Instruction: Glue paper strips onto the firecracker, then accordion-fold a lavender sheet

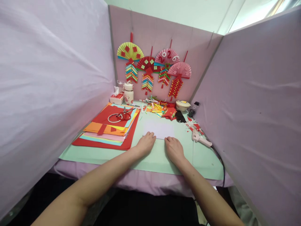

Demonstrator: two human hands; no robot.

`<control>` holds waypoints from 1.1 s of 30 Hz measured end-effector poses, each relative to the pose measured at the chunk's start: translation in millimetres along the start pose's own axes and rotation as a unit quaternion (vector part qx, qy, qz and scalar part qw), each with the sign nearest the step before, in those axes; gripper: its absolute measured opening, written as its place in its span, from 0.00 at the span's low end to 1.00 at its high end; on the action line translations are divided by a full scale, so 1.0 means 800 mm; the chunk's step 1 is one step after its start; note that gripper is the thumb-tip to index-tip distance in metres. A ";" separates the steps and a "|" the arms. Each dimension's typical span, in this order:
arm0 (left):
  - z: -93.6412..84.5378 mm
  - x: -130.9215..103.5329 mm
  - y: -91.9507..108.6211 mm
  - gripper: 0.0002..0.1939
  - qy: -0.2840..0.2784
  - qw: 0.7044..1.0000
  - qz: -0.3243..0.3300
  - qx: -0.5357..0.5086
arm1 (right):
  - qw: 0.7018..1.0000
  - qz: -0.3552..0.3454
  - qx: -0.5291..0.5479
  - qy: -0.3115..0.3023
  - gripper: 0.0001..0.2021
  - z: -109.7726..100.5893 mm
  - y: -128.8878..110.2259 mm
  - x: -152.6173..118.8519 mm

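Observation:
A pale lilac sheet of paper (158, 128) lies flat on the light green table covering in front of me. My left hand (146, 143) is closed on its near left corner, fingers curled at the edge. At the near right corner, my right hand (174, 148) grips the same edge with its fingers bent and pressed together. The thumbs are mostly hidden. To the left, a stack of coloured paper (103, 128) rests on a red board (128, 145), with red-handled scissors (124, 115) and a ring-shaped item (113, 118) on top.
A hot glue gun (201, 138) with a black cord lies at the right. Paper scraps (157, 107), a lidded bowl (182, 105), a tissue box (117, 98) and a bottle (128, 94) line the back. Several paper fan decorations (180, 69) hang on the rear panel; fabric walls enclose both sides.

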State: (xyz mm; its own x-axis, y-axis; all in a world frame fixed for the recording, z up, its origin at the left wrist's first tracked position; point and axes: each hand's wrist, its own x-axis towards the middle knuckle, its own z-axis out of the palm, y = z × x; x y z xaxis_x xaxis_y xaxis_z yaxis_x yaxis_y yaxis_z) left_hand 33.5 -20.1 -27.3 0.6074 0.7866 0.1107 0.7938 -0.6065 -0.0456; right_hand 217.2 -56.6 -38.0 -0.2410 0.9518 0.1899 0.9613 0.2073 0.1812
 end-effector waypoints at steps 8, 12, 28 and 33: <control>0.002 -0.005 0.006 0.17 0.011 0.999 -0.043 -0.001 | 0.992 0.094 0.026 0.075 0.11 0.016 0.002 -0.011; -0.001 -0.007 0.010 0.16 -0.002 0.998 -0.066 0.018 | 0.987 0.121 0.027 0.106 0.09 0.017 0.000 -0.015; -0.018 0.005 -0.008 0.15 -0.043 0.996 -0.075 -0.004 | 0.996 0.057 0.059 0.022 0.10 0.001 0.041 0.005; -0.019 0.028 -0.007 0.12 -0.034 0.997 -0.065 -0.032 | 0.995 0.018 0.088 0.042 0.10 0.007 0.049 0.021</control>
State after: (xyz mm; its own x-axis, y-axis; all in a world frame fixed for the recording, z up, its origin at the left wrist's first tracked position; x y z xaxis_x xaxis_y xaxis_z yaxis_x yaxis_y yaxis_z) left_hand 42.2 -1.0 -9.4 0.5011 0.8643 0.0434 0.8641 -0.5025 0.0288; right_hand 251.8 -31.1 -33.2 -0.2084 0.9385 0.2751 0.9764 0.2161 0.0026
